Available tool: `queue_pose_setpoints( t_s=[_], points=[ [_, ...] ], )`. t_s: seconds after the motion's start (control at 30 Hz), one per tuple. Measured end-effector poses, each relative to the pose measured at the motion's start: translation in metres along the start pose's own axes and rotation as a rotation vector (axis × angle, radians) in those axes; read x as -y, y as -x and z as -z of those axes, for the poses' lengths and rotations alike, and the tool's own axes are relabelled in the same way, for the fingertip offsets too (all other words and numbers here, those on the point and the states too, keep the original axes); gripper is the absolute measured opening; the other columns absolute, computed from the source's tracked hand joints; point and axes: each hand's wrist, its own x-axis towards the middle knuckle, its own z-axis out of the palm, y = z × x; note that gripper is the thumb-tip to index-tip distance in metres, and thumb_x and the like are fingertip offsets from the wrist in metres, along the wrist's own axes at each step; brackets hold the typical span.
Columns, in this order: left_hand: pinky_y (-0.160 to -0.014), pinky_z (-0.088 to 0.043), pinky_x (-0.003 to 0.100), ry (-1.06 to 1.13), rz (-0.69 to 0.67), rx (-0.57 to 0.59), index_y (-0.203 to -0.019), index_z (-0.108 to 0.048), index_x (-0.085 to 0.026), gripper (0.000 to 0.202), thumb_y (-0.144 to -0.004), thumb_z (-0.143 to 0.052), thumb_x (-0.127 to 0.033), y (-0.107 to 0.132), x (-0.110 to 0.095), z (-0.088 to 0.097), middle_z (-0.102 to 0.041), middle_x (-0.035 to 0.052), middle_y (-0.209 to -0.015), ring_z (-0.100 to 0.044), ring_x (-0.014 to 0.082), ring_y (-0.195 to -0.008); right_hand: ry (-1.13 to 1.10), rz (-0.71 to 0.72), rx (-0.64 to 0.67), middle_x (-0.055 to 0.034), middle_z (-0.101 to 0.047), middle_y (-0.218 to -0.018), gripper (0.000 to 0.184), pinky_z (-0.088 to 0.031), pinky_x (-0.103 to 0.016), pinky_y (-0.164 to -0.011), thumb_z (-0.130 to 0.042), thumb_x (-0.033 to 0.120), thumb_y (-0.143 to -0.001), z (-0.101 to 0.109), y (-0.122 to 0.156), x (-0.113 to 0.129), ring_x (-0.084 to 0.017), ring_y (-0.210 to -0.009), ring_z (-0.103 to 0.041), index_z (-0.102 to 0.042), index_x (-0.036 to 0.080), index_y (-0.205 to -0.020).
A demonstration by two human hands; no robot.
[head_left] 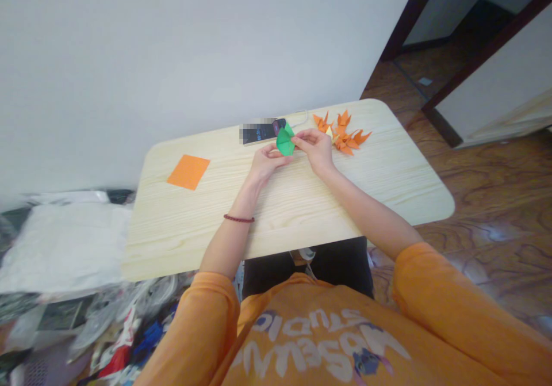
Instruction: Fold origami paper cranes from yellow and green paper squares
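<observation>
As left hand [268, 163] and right hand [316, 148] pinch green paper [284, 140], its folds are hidden

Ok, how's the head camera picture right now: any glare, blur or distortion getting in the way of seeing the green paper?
In the head view, the green folded paper is readable but slightly soft; wide-angle distortion bows the table edges; glare sits on the wooden floor; a pixelated patch obscures one end of the phone.

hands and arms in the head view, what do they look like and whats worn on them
The left hand and right hand are bare, with no gloves. Orange sleeves end near the elbows. A dark red beaded bracelet sits at the left wrist.
</observation>
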Motion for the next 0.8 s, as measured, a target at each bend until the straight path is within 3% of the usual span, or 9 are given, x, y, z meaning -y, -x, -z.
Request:
queue_pose_setpoints(
  t_s=[0.43, 0.8],
  points=[
    [-0.067, -0.050, 0.025, 0.042, -0.019, -0.042, -0.089, -0.069, -0.015, 0.047, -0.046, -0.085, -0.026, -0.0019, 0.0027, -0.0014, -0.074, 0.0039, -0.081, -0.065, 0.0123, -0.068, 0.049, 0.034, 0.013, 0.0013, -0.066, -0.070, 0.022, -0.058, -0.031, -0.070, -0.077, 0.033, -0.063, -0.0056, 0.0065, 0.0052, -0.013, -0.065, -0.063, -0.060, 0.020, -0.070],
    [-0.066, -0.050, 0.025, 0.051, 0.008, -0.077, -0.082, -0.065, -0.014, 0.044, -0.043, -0.085, -0.020, -0.0012, -0.0008, -0.0033, -0.071, 0.0005, -0.069, -0.062, 0.0107, -0.061, 0.013, 0.023, -0.014, 0.0017, -0.066, -0.066, 0.024, -0.056, -0.028, -0.063, -0.079, 0.031, -0.059, -0.0067, 0.0070, 0.0053, -0.012, -0.060, -0.062, -0.060, 0.018, -0.066]
  ],
)
